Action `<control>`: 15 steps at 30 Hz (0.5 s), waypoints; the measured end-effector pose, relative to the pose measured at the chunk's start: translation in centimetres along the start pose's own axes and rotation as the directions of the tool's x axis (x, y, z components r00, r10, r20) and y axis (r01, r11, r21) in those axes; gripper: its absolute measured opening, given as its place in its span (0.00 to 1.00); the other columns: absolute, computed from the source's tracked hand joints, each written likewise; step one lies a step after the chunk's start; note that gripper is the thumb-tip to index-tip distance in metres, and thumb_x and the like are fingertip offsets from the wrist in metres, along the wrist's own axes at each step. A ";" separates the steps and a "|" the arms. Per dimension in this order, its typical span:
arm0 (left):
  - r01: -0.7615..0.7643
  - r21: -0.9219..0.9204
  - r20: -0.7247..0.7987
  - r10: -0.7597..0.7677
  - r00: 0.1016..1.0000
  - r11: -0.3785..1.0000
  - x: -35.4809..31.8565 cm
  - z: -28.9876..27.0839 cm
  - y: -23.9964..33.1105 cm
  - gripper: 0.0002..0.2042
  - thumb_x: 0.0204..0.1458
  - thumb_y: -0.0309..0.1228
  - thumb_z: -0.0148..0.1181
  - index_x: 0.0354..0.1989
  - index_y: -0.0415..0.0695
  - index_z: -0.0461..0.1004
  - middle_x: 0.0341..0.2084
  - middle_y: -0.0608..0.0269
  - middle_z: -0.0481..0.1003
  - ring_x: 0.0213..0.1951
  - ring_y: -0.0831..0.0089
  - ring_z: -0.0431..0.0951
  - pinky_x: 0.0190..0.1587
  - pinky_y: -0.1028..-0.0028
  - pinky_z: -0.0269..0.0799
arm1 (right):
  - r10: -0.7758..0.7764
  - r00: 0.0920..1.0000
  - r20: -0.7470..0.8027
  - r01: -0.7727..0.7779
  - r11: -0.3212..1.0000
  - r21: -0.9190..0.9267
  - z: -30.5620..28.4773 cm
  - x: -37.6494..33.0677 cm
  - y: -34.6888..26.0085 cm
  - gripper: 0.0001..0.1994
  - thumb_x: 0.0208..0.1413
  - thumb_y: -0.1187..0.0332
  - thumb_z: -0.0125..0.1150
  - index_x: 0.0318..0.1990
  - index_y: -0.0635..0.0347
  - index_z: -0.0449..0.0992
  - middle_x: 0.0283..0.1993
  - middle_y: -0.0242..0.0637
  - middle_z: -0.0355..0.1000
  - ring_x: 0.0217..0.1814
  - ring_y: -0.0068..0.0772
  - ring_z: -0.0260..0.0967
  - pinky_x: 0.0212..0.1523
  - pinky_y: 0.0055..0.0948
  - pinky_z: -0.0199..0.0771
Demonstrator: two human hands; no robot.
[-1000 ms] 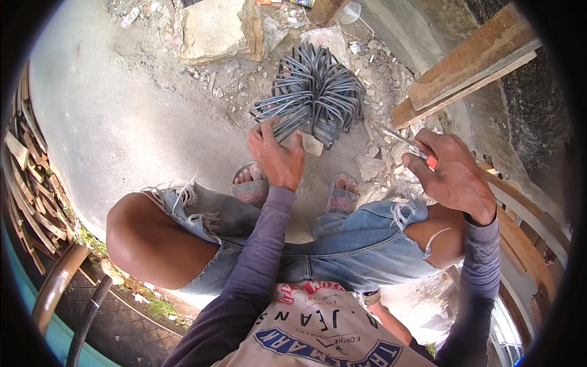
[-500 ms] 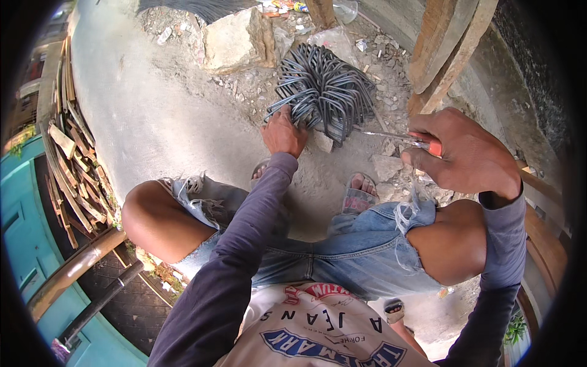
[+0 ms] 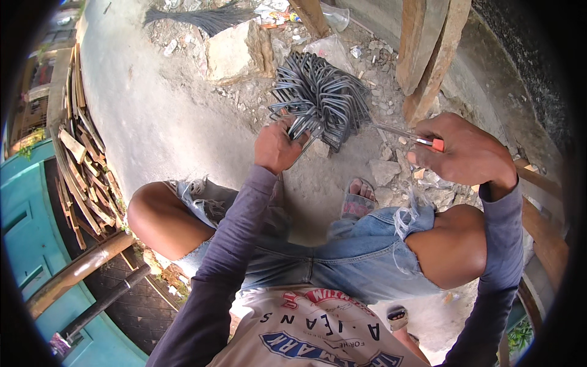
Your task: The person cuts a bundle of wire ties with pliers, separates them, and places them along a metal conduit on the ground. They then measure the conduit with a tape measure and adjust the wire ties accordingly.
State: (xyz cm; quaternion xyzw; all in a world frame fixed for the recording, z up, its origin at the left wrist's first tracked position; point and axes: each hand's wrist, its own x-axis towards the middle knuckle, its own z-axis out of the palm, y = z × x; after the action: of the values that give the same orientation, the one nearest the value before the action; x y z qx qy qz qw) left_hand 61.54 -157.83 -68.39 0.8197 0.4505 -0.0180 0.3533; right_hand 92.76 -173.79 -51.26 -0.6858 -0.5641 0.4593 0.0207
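Note:
A bundle of bent grey steel bar loops [image 3: 322, 98] lies on the rubble-strewn ground ahead of my knees. My left hand [image 3: 276, 147] is closed on the near edge of that bundle. My right hand [image 3: 466, 153] grips a thin metal tool with an orange handle [image 3: 408, 136], its tip pointing left at the bundle's right side. I am sitting or squatting, knees apart in torn denim shorts, one sandalled foot [image 3: 359, 199] visible between them.
A pale stone block [image 3: 235, 52] sits behind the bundle, with a broom head [image 3: 208, 18] beyond it. Wooden planks [image 3: 428, 55] lean at the upper right. Stacked wood scraps [image 3: 85, 165] line the left edge. Concrete floor [image 3: 147, 110] spreads left.
The view has swung so the bundle sits higher and nearer the centre. My left hand stays on the bundle; my right hand with the tool has come closer to its right side.

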 end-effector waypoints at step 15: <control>0.410 -0.903 0.421 -0.459 0.782 -0.129 -9.6 1.0 -0.7 0.11 0.62 0.37 0.69 0.33 0.48 0.74 0.18 0.71 0.69 0.17 0.79 0.69 0.21 0.76 0.66 | 0.045 0.997 0.056 -0.054 0.983 0.174 6.2 5.1 4.7 0.19 0.57 0.57 0.68 0.33 0.70 0.77 0.27 0.50 0.70 0.30 0.46 0.66 0.37 0.45 0.67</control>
State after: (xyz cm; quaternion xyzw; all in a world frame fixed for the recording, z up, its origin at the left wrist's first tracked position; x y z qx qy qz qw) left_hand 55.60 -165.09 -66.19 0.1540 0.5858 0.1910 0.7724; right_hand 91.92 -174.49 -60.47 -0.6830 -0.5043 0.5254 0.0549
